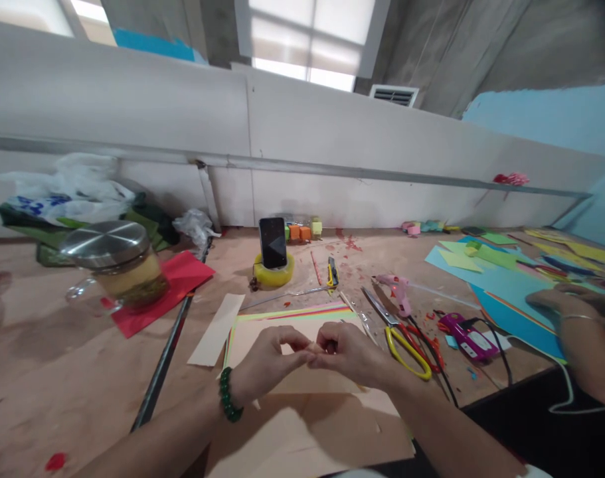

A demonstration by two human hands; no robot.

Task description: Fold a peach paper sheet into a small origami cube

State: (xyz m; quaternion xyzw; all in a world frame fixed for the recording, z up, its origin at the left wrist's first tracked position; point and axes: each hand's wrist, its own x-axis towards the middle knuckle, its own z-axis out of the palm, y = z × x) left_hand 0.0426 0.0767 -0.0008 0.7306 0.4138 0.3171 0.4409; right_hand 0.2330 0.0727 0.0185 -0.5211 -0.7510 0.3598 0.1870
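Head view, left hand [265, 364], right hand [354, 353], fingers [328, 360] pinching peach piece [314, 348] — long axis unclear

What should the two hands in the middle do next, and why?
Maybe pinch the tiny peach piece a little firmer: the left hand and right hand seem to hold it, fingertips together, over the paper stack, though fingers partly hide it.

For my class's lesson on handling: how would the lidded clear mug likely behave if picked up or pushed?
The mug is probably heavy for its size, since it holds liquid. It looks like clear glass, so it is likely fragile. Pushed, it might drag the red paper beneath it.
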